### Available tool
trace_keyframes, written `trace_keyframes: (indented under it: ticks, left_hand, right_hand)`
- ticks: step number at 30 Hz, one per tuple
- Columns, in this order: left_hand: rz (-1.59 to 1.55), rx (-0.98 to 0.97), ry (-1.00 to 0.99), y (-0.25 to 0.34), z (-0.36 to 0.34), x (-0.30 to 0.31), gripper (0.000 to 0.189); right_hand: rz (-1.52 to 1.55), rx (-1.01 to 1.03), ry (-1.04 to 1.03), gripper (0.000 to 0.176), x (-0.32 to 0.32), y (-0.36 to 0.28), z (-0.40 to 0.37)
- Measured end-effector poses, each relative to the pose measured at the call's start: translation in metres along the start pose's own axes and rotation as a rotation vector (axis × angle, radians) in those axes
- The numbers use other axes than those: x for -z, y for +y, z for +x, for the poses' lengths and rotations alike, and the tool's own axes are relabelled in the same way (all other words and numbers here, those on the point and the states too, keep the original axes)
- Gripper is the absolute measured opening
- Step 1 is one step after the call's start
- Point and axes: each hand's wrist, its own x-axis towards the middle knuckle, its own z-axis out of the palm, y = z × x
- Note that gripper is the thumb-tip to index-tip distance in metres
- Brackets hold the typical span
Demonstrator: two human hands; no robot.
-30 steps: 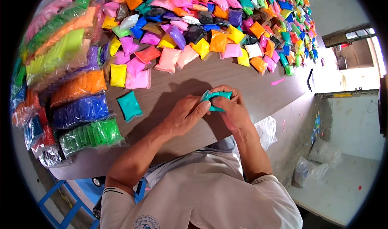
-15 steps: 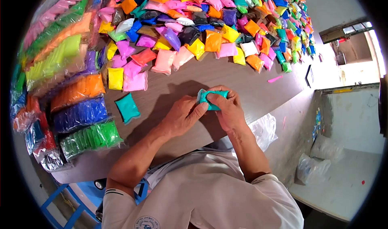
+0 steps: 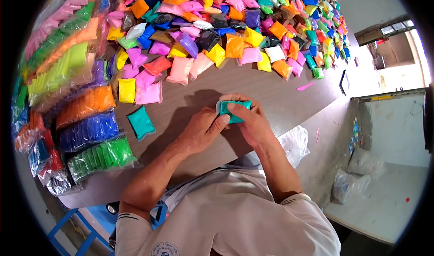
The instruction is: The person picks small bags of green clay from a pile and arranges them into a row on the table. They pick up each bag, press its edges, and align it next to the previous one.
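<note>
Between my two hands is a small teal packet (image 3: 236,111) in clear film, held above the table near its front edge. My left hand (image 3: 204,127) grips the packet's left end, thumb on top. On the right end, my right hand (image 3: 251,120) wraps its fingers behind the packet and presses its thumb on the upper face. A second teal packet (image 3: 141,122) lies flat on the table to the left of my hands. Just beyond it are a yellow packet (image 3: 127,90) and a pink packet (image 3: 148,93).
A large heap of many-coloured packets (image 3: 235,45) covers the table's far side. Bagged rows of orange (image 3: 87,106), blue (image 3: 89,130) and green packets (image 3: 101,159) line the left edge. A pink strip (image 3: 305,87) lies on the right; a clear plastic bag (image 3: 294,145) is by my right forearm.
Both hands stay on the teal packet and have shifted very slightly left in view. The right thumb has moved a little on its surface. The other packets lie as before.
</note>
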Motion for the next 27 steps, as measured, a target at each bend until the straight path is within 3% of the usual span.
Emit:
trace_keyframes:
  ticks: [5,11,14,17,20,27]
  left_hand:
    - [-0.219,0.127,0.043,-0.006,-0.001,-0.005,0.045]
    - [-0.010,0.038,0.003,-0.008,0.000,-0.002,0.050]
    - [-0.118,0.111,-0.094,-0.012,-0.002,0.004,0.045]
    - [-0.249,0.114,0.014,-0.009,0.000,-0.002,0.051]
    - [-0.270,0.135,0.028,-0.002,0.000,-0.001,0.051]
    - [0.040,0.003,0.045,-0.007,-0.003,-0.008,0.038]
  right_hand:
    - [-0.036,0.018,0.044,0.020,0.012,0.004,-0.010]
    - [-0.208,0.265,0.041,0.020,0.009,0.010,-0.013]
    - [-0.210,0.263,-0.015,0.022,0.011,0.005,-0.010]
    - [0.072,0.213,-0.087,0.026,0.001,0.005,-0.012]
    - [0.115,0.297,-0.022,0.031,-0.005,0.012,-0.012]
    - [-0.094,0.199,-0.001,0.027,-0.001,0.014,0.002]
